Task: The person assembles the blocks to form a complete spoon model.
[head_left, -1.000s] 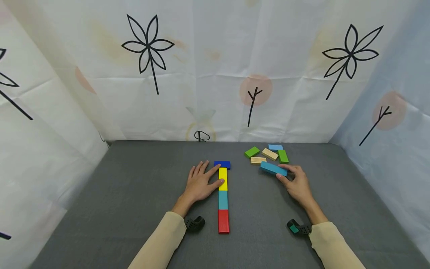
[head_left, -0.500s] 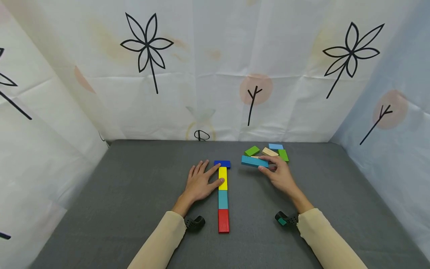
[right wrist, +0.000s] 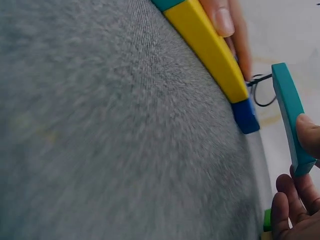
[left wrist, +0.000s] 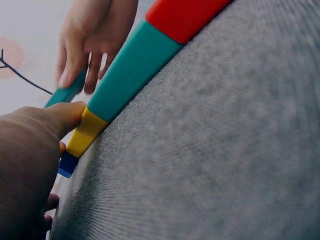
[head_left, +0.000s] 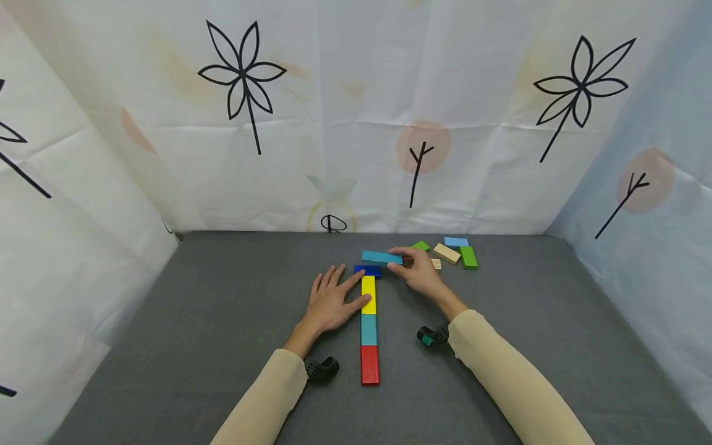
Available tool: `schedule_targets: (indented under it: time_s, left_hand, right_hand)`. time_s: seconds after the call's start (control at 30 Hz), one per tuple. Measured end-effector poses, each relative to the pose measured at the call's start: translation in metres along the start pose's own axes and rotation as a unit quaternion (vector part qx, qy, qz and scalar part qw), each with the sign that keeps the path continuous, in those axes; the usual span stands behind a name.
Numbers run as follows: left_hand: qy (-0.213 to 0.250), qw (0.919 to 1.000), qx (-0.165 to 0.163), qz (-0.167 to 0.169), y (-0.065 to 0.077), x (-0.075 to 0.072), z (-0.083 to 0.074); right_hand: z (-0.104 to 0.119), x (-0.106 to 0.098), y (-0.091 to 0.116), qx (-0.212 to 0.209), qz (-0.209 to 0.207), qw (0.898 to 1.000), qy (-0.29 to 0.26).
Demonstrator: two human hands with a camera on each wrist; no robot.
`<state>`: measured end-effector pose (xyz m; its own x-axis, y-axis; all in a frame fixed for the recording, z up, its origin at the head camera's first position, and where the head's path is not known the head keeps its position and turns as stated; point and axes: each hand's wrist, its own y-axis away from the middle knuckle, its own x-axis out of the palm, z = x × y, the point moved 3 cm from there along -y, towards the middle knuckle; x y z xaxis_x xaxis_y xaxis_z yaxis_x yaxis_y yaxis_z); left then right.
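A row of blocks runs away from me: a red block [head_left: 369, 366], a teal block [head_left: 369, 329], a yellow block [head_left: 366, 289], and a dark blue block [head_left: 375, 271] laid crosswise at the far end. With fingers spread, my left hand [head_left: 327, 306] rests beside the row; its thumb touches the yellow block and its index finger reaches the dark blue one. My right hand [head_left: 421, 273] pinches a long blue-teal block [head_left: 381, 257] by its right end. In the right wrist view that held block [right wrist: 290, 117] is raised off the table, apart from the dark blue block [right wrist: 245, 116].
Toward the back right of the grey table [head_left: 250, 296] lie loose blocks: a light blue block [head_left: 456, 242], a green block [head_left: 468, 258], a wooden block [head_left: 447, 253], and another green and wooden one partly behind my right hand. A patterned cloth [head_left: 356, 93] hangs behind.
My right hand has carried the blue-teal block leftward from beside the loose blocks to just behind the row's far end. My left hand has stayed in place.
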<state>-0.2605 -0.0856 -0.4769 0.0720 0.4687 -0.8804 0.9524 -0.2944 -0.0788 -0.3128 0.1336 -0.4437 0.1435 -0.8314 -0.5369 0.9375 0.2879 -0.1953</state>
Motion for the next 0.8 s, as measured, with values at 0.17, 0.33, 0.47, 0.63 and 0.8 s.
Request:
schedule_targets:
  time_s: [0.17,0.33,0.47,0.63,0.8]
  left_hand:
    - [0.004,1.0,0.002,-0.002,0.0,-0.001,0.0]
    - [0.004,1.0,0.0,-0.001,0.0,-0.002,-0.001]
    - [0.003,1.0,-0.003,0.0,0.0,-0.001,-0.001]
    - [0.004,1.0,-0.001,-0.001,0.0,-0.001,-0.001]
    - [0.008,1.0,0.001,-0.001,0.001,-0.001,0.0]
  right_hand:
    - [0.0,0.011,-0.011,0.01,0.003,1.0,0.004]
    - [-0.002,0.02,-0.019,0.018,0.009,1.0,0.0]
    - [-0.004,0.025,-0.021,0.05,0.025,0.998,-0.006]
    - [-0.005,0.029,-0.022,0.078,0.027,0.997,-0.011]
    - [-0.006,0.031,-0.024,0.087,0.026,0.996,-0.005]
